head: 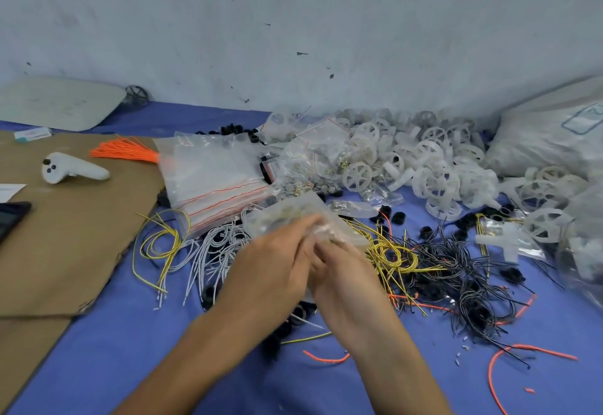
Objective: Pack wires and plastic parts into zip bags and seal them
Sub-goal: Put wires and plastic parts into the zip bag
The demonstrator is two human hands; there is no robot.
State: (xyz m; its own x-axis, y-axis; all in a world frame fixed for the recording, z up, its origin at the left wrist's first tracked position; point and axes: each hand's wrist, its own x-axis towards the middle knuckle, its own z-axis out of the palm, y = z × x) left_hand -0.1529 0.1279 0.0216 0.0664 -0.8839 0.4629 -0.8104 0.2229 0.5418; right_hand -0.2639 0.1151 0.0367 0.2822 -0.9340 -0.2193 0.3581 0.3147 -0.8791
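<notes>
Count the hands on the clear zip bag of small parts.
2. The left hand holds the clear plastic zip bag at its near edge; the right hand holds it alongside.

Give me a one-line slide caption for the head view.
Left hand and right hand hold a clear zip bag over loose wires on a blue surface, white plastic wheels piled behind.

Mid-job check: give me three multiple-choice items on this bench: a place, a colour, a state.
1. The white controller lies on: A the cardboard; B a shelf; C a drawer.
2. The wire bundle beside the stack of empty bags is: A green; B orange; C white.
3. The hands are: A idle; B holding a filled clear bag; C coiling wire.
Answers: 1 A, it rests on brown board; 2 B, bright orange strands; 3 B, left hand and right hand both grip it.
</notes>
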